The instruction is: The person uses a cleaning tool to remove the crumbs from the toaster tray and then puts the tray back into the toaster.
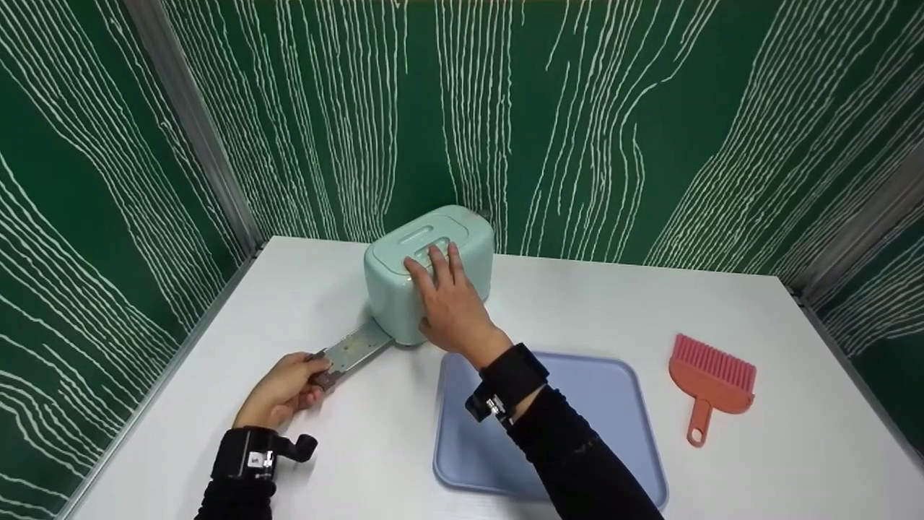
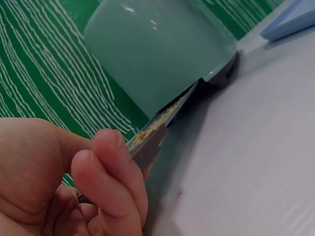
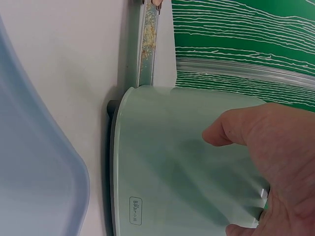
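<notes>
A mint-green toaster [image 1: 393, 289] stands at the back of the white table. From its lower left end a metal crumb tray [image 1: 359, 345] sticks partway out, with yellowish crumbs [image 3: 149, 37] on it. My left hand [image 1: 285, 386] pinches the crumb tray's outer end between thumb and fingers. My right hand [image 1: 456, 310] rests on the toaster, its spread, fairly straight fingers reaching over the top edge to the near slot, the thumb along the front side. The crumb tray's inner part is hidden inside the toaster.
A blue-lilac tray [image 1: 455, 462] lies in front of the toaster, under my right forearm. Farther right lies an orange-red hand brush [image 1: 711, 390] with pink bristles. Green walls [image 1: 563, 144] with white wavy lines stand behind the table and along its sides.
</notes>
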